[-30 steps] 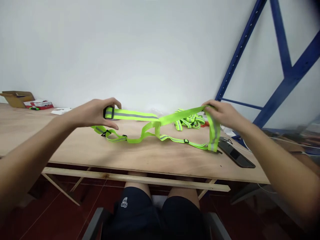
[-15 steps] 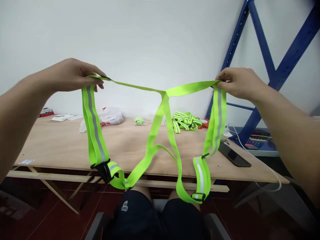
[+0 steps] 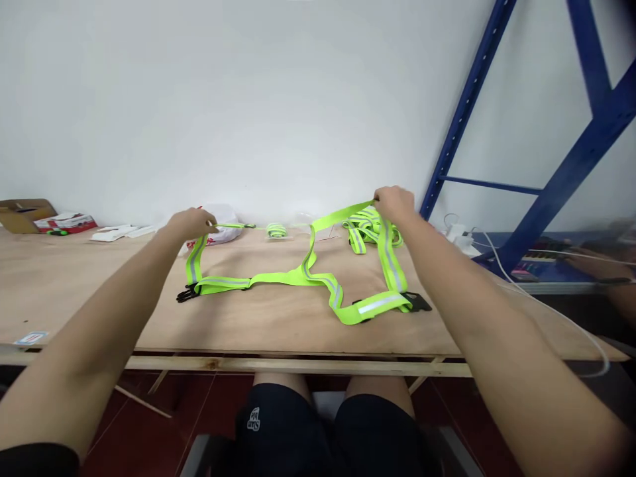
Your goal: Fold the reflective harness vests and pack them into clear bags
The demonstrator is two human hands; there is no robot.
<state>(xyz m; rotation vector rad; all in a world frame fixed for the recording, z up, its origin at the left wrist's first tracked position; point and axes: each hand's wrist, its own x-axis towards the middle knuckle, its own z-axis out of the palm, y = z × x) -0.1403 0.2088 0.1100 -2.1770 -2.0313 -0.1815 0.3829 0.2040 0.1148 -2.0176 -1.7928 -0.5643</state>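
A neon-yellow reflective harness (image 3: 281, 277) with grey stripes is spread between my hands, its lower straps lying on the wooden table (image 3: 278, 328). My left hand (image 3: 191, 224) is closed on its upper left strap, just above the tabletop. At the upper right, my right hand (image 3: 395, 202) pinches the other shoulder strap and holds it raised. A black prong buckle (image 3: 187, 293) rests at the harness's lower left. The matching black buckle part (image 3: 418, 302) is at its lower right, beside my right forearm.
Behind the harness lie a rolled neon strap (image 3: 277, 230), a heap of similar straps (image 3: 368, 228) and a white plastic bag (image 3: 223, 217). Boxes (image 3: 30, 215) stand far left. A blue metal rack (image 3: 467, 112) and white cable (image 3: 546, 301) are right. Another person's hand (image 3: 609, 265) shows far right.
Both hands have moved forward and down with the harness. Its lower straps hung in the air before and now lie on the table. The camera view has shifted slightly.
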